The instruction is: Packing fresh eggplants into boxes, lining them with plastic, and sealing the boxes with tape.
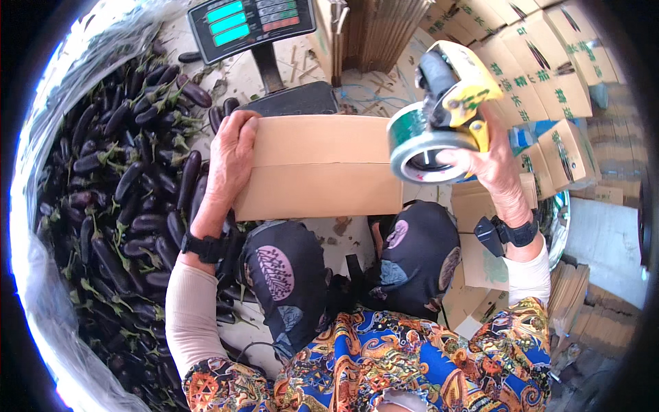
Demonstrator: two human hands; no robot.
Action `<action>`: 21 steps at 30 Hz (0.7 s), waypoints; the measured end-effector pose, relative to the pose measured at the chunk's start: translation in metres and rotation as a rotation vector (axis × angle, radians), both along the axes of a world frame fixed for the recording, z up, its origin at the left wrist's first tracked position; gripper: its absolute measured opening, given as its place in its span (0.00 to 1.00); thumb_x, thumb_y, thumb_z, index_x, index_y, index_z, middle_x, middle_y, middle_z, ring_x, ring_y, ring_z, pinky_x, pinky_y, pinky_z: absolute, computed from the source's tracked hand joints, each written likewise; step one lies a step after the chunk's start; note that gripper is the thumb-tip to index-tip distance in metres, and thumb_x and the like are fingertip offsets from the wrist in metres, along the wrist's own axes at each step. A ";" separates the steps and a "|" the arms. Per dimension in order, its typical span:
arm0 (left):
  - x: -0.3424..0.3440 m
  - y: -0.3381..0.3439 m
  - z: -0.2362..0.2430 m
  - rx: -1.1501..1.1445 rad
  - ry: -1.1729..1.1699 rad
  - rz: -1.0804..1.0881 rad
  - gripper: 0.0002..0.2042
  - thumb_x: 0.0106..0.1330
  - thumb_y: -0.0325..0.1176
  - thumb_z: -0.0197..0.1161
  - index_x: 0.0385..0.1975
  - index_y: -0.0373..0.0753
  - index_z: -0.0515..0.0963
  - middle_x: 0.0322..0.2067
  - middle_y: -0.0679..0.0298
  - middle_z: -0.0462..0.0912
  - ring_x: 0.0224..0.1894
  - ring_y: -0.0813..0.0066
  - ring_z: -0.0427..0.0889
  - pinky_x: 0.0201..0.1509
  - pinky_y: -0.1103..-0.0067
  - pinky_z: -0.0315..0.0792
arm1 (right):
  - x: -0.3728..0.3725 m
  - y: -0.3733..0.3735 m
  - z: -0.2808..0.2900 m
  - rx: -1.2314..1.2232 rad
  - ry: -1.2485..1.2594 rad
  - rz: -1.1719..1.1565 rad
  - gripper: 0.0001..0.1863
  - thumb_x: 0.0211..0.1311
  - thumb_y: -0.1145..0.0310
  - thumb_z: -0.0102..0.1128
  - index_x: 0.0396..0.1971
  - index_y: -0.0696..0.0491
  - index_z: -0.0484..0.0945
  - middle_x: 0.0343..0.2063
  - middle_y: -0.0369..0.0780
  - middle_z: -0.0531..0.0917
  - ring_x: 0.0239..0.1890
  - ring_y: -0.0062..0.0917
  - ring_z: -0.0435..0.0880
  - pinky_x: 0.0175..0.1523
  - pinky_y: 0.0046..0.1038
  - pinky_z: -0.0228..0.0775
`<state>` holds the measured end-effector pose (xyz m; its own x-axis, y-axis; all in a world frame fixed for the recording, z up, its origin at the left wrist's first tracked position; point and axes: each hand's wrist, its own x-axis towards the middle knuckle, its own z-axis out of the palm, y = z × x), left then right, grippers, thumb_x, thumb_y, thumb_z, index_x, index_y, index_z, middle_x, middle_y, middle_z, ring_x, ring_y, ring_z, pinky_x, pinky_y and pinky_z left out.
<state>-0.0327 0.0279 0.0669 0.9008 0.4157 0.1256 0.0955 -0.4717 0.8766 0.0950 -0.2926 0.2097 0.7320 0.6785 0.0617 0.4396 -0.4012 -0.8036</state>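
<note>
A plain brown cardboard box [319,165] rests in front of my knees, its two flaps meeting in a seam across the upward face. My left hand [230,154] is closed over the box's left edge, the fingers bent round its far corner. In my right hand [491,151] is a yellow and black tape dispenser [473,89], raised at the right end of the box. It carries a wide roll of green tape [412,134]. The dispenser hides part of my right fingers and the box's far right corner.
A large heap of eggplants [130,199] lies on the left, bordered by clear plastic sheeting [34,275]. Beyond the box stands a scale with a lit display [250,24]. Flattened cardboard [377,34] is stacked behind, and printed cartons [539,62] are piled at the right.
</note>
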 end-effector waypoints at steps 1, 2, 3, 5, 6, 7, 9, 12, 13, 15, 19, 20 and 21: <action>0.001 0.000 -0.001 -0.010 -0.016 -0.007 0.10 0.67 0.32 0.50 0.37 0.33 0.75 0.33 0.52 0.77 0.39 0.58 0.77 0.46 0.73 0.69 | -0.003 0.009 0.004 0.028 0.030 0.058 0.34 0.45 0.63 0.73 0.51 0.58 0.68 0.41 0.39 0.78 0.42 0.23 0.79 0.49 0.25 0.73; 0.000 0.000 -0.003 -0.018 -0.029 -0.013 0.10 0.67 0.32 0.50 0.37 0.33 0.75 0.33 0.52 0.77 0.39 0.58 0.77 0.46 0.73 0.69 | -0.009 0.020 0.008 0.058 0.064 0.117 0.39 0.45 0.58 0.75 0.55 0.58 0.65 0.43 0.41 0.79 0.45 0.25 0.79 0.52 0.27 0.73; -0.001 -0.001 -0.002 -0.026 -0.023 0.004 0.10 0.67 0.32 0.50 0.37 0.33 0.75 0.33 0.52 0.77 0.39 0.58 0.77 0.46 0.73 0.69 | -0.013 0.031 0.013 0.035 0.096 0.119 0.39 0.43 0.59 0.76 0.53 0.58 0.66 0.45 0.43 0.79 0.47 0.26 0.80 0.52 0.27 0.73; -0.001 -0.001 -0.001 -0.033 -0.024 0.010 0.10 0.67 0.33 0.50 0.38 0.33 0.76 0.34 0.51 0.76 0.39 0.57 0.77 0.46 0.72 0.69 | -0.016 0.052 0.015 -0.027 -0.008 0.191 0.38 0.42 0.61 0.77 0.52 0.58 0.67 0.44 0.44 0.80 0.46 0.26 0.80 0.50 0.27 0.73; -0.001 0.000 -0.003 -0.038 -0.022 0.023 0.10 0.67 0.33 0.50 0.38 0.33 0.76 0.34 0.51 0.76 0.39 0.57 0.77 0.46 0.72 0.69 | -0.018 0.063 0.013 -0.082 -0.116 0.252 0.37 0.42 0.62 0.77 0.50 0.58 0.67 0.43 0.45 0.80 0.45 0.26 0.81 0.49 0.27 0.73; 0.000 0.001 -0.003 -0.022 -0.021 0.017 0.10 0.67 0.33 0.50 0.38 0.34 0.76 0.35 0.51 0.76 0.40 0.56 0.77 0.46 0.71 0.70 | -0.018 0.073 -0.001 0.003 -0.033 0.237 0.35 0.41 0.63 0.78 0.48 0.57 0.68 0.37 0.45 0.81 0.40 0.27 0.83 0.46 0.27 0.73; 0.001 -0.003 -0.004 -0.010 -0.019 0.027 0.10 0.67 0.34 0.51 0.40 0.36 0.76 0.36 0.51 0.76 0.41 0.54 0.77 0.47 0.69 0.70 | -0.018 0.085 -0.010 -0.145 -0.194 0.325 0.34 0.40 0.62 0.77 0.47 0.56 0.68 0.35 0.46 0.81 0.39 0.32 0.84 0.44 0.29 0.74; 0.000 -0.004 -0.007 -0.045 -0.083 0.002 0.10 0.67 0.34 0.52 0.40 0.37 0.76 0.36 0.51 0.76 0.41 0.53 0.77 0.47 0.68 0.71 | -0.015 0.095 -0.010 -0.189 -0.255 0.389 0.33 0.40 0.59 0.77 0.44 0.56 0.69 0.34 0.47 0.81 0.38 0.36 0.84 0.42 0.31 0.75; -0.001 -0.004 -0.006 -0.045 -0.080 0.012 0.10 0.67 0.34 0.52 0.40 0.37 0.76 0.36 0.51 0.76 0.42 0.53 0.77 0.47 0.68 0.71 | -0.014 0.095 -0.010 -0.188 -0.224 0.373 0.32 0.40 0.59 0.77 0.43 0.56 0.69 0.32 0.46 0.82 0.36 0.36 0.85 0.40 0.31 0.75; -0.002 -0.005 -0.005 -0.043 -0.090 0.017 0.10 0.67 0.35 0.52 0.40 0.37 0.76 0.36 0.51 0.76 0.41 0.52 0.77 0.47 0.68 0.70 | -0.012 0.093 -0.012 -0.165 -0.194 0.352 0.31 0.42 0.60 0.76 0.42 0.56 0.69 0.29 0.46 0.82 0.33 0.36 0.85 0.37 0.30 0.76; -0.002 -0.007 0.003 0.003 -0.030 0.022 0.10 0.67 0.32 0.51 0.42 0.34 0.75 0.38 0.53 0.77 0.41 0.57 0.78 0.47 0.73 0.71 | -0.016 0.092 -0.010 -0.070 -0.323 0.348 0.33 0.41 0.59 0.77 0.43 0.57 0.67 0.29 0.47 0.82 0.31 0.38 0.85 0.35 0.31 0.76; -0.002 -0.008 0.002 -0.006 -0.026 0.022 0.10 0.67 0.32 0.51 0.42 0.34 0.75 0.38 0.53 0.77 0.41 0.57 0.78 0.47 0.73 0.71 | -0.019 0.094 -0.010 -0.078 -0.317 0.349 0.33 0.41 0.59 0.77 0.43 0.57 0.67 0.29 0.47 0.82 0.31 0.38 0.85 0.35 0.31 0.76; -0.004 -0.010 0.001 -0.014 -0.044 0.035 0.10 0.67 0.34 0.52 0.41 0.37 0.75 0.36 0.53 0.76 0.41 0.55 0.77 0.46 0.70 0.70 | -0.023 0.097 -0.010 -0.138 -0.326 0.360 0.34 0.40 0.59 0.77 0.44 0.57 0.67 0.28 0.46 0.81 0.30 0.40 0.85 0.35 0.32 0.76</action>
<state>-0.0365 0.0184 0.0681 0.8796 0.4485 0.1585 0.0727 -0.4561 0.8870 0.0725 -0.1960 0.1995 0.4074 0.9024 0.1401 0.7888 -0.2705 -0.5519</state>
